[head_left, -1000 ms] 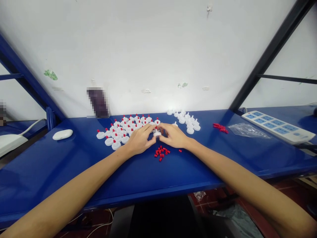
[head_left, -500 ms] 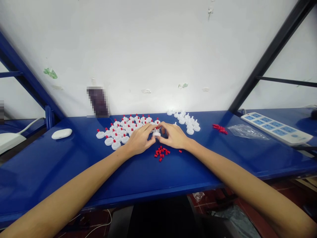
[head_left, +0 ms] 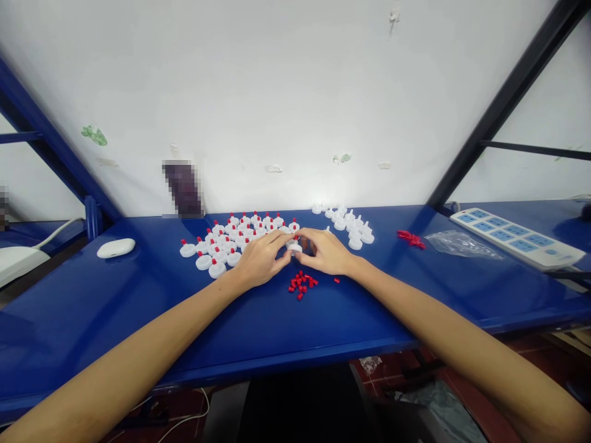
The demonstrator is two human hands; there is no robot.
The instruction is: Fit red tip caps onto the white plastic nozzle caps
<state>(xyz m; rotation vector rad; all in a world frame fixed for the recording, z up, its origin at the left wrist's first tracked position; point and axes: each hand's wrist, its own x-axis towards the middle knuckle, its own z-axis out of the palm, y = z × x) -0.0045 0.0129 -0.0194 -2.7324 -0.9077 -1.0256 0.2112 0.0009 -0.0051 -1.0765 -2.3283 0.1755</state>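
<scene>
- Left hand point(head_left: 262, 258): fingers and thumb bent in a pinch on the left side of a white round piece point(head_left: 293, 248), the palm turned toward the right hand
- Right hand point(head_left: 327, 253): thumb and fingers closed on the same piece from the opposite side, the fingertips of both hands meeting near its top
- White round piece: held between the hands, roughly midway between the left and right ends of the bench point(head_left: 295, 335), red showing at its top among the fingers; whether its base touches the bench cannot be told
- Loose red caps point(head_left: 300, 282): a small scatter just in front of the hands, toward the front edge, with a single red cap point(head_left: 337, 280) lying apart to the right
- Capped white pieces point(head_left: 233, 258): a broad group beside and behind the left hand, reaching toward the back edge, red tips upward
- Bare-nozzled white pieces point(head_left: 355, 242): a cluster behind the right hand, running to the back edge
- Second red pile point(head_left: 410, 239): farther right, next to a clear plastic bag point(head_left: 462, 243)
- Power strip point(head_left: 517, 239): slanting near the right end
- White case point(head_left: 116, 248): lying near the left end
</scene>
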